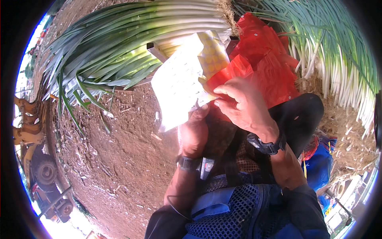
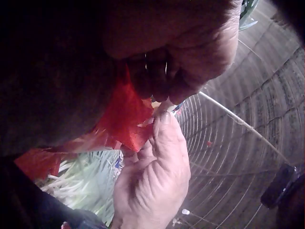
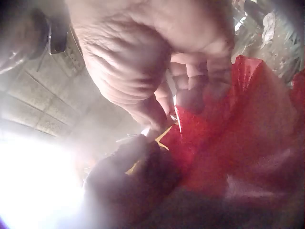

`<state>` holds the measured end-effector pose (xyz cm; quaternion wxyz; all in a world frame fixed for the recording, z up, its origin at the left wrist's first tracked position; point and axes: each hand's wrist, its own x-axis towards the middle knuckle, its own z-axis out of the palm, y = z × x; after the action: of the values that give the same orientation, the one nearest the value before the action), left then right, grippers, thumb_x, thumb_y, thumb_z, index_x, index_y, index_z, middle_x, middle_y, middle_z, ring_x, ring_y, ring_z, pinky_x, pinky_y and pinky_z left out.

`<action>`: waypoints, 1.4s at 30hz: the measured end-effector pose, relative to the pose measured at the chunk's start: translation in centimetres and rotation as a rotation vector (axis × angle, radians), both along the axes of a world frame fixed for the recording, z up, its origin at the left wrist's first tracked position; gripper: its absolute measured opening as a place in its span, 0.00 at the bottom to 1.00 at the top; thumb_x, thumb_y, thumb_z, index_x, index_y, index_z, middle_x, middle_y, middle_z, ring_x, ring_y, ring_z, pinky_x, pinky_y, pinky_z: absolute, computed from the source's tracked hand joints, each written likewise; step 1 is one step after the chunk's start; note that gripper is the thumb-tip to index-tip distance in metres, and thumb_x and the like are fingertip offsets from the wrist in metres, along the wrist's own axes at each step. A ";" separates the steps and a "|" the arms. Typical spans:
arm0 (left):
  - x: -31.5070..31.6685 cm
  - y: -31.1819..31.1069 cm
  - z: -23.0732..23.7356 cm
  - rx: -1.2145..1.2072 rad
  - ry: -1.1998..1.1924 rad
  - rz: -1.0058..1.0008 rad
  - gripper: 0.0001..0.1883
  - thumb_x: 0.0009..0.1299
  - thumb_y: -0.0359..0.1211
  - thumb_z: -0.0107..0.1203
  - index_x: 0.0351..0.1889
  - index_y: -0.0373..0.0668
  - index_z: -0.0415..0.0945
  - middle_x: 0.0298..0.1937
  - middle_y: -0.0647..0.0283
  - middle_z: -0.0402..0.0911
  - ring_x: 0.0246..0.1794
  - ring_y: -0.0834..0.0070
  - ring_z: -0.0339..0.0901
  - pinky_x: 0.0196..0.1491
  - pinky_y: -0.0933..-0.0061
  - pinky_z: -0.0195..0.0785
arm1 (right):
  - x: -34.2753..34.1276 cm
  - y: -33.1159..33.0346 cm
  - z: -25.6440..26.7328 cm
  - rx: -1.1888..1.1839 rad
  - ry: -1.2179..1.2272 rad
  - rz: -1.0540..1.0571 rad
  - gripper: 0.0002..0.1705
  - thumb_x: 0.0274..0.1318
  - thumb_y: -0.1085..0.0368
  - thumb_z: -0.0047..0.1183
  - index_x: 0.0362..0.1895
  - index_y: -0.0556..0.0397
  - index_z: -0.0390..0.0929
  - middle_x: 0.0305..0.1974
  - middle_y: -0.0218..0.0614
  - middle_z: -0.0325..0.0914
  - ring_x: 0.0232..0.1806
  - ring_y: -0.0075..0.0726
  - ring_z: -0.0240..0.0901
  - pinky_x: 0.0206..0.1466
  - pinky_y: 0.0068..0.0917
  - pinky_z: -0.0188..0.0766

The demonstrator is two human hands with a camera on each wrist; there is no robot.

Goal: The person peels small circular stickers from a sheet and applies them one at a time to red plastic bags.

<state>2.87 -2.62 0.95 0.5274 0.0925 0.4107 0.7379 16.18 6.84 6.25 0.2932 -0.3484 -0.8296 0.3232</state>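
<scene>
My left hand [image 1: 195,133] grips the lower edge of a white sheet with rows of yellow round dots [image 1: 213,51], its thumb on top. Bright glare washes out most of the sheet's white part. Close on its right, my right hand [image 1: 246,105] has curled fingers at a thin red plastic bag [image 1: 274,71]. In the left wrist view, a corner of the red plastic [image 2: 128,119] lies among the right hand's fingers [image 2: 138,157]. The right thumb [image 3: 152,121] comes right up to a small yellow edge by the left hand. Small pale round spots show on the bag.
Leeks [image 1: 131,51] lie in a thick pile on a metal frame [image 1: 156,51] at the back left. Green onions [image 1: 334,51] are heaped at the right. Bare soil [image 1: 115,147] spreads at the left, with a wheeled vehicle [image 1: 43,171] beyond. Blue bundles [image 1: 318,165] sit at the right.
</scene>
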 end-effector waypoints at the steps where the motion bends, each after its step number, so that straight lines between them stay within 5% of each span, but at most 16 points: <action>1: 0.0 -0.1 0.1 -0.008 -0.009 0.002 0.28 0.63 0.19 0.55 0.64 0.37 0.68 0.58 0.61 0.74 0.60 0.69 0.71 0.64 0.66 0.65 | 0.0 0.0 -0.1 -0.009 0.000 0.003 0.12 0.50 0.72 0.63 0.40 0.54 0.78 0.33 0.40 0.77 0.35 0.48 0.79 0.36 0.38 0.77; 4: -0.2 -0.2 -0.4 -0.057 0.060 -0.031 0.29 0.66 0.22 0.55 0.67 0.36 0.63 0.57 0.58 0.74 0.56 0.68 0.74 0.60 0.64 0.70 | -0.2 -0.2 -0.6 -0.035 0.008 0.017 0.10 0.50 0.73 0.62 0.39 0.54 0.77 0.32 0.41 0.77 0.34 0.48 0.78 0.35 0.38 0.76; 13: -0.1 0.2 0.0 -0.017 0.059 -0.026 0.26 0.64 0.25 0.56 0.63 0.37 0.67 0.55 0.60 0.76 0.53 0.69 0.76 0.59 0.65 0.70 | -0.1 -0.7 -1.2 0.043 -0.026 0.040 0.09 0.52 0.75 0.59 0.37 0.54 0.73 0.30 0.41 0.74 0.31 0.50 0.76 0.33 0.40 0.74; 22: -0.4 -0.8 -2.1 -0.009 -0.052 -0.075 0.18 0.74 0.35 0.52 0.59 0.38 0.72 0.53 0.61 0.78 0.52 0.71 0.75 0.57 0.67 0.67 | 0.0 -1.3 -2.1 0.180 -0.080 0.041 0.10 0.52 0.74 0.59 0.38 0.54 0.72 0.30 0.40 0.73 0.33 0.48 0.75 0.34 0.40 0.74; 30: -0.2 -0.6 -0.8 -0.068 -0.087 -0.018 0.17 0.74 0.33 0.51 0.60 0.40 0.71 0.54 0.64 0.78 0.54 0.72 0.74 0.58 0.67 0.63 | 0.3 -1.7 -2.5 0.169 -0.131 0.061 0.13 0.50 0.75 0.61 0.40 0.54 0.74 0.33 0.42 0.77 0.35 0.52 0.76 0.37 0.41 0.75; 42: -0.2 0.0 -0.7 0.001 -0.062 0.014 0.22 0.67 0.21 0.52 0.61 0.37 0.70 0.53 0.61 0.78 0.54 0.70 0.75 0.59 0.66 0.69 | 0.4 -1.3 -3.0 0.122 -0.025 -0.002 0.13 0.49 0.76 0.61 0.37 0.52 0.71 0.27 0.40 0.72 0.27 0.49 0.74 0.28 0.40 0.71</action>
<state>2.71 -2.66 0.27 0.5346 0.0670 0.3944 0.7444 16.62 5.52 3.26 0.3037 -0.3348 -0.8510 0.2674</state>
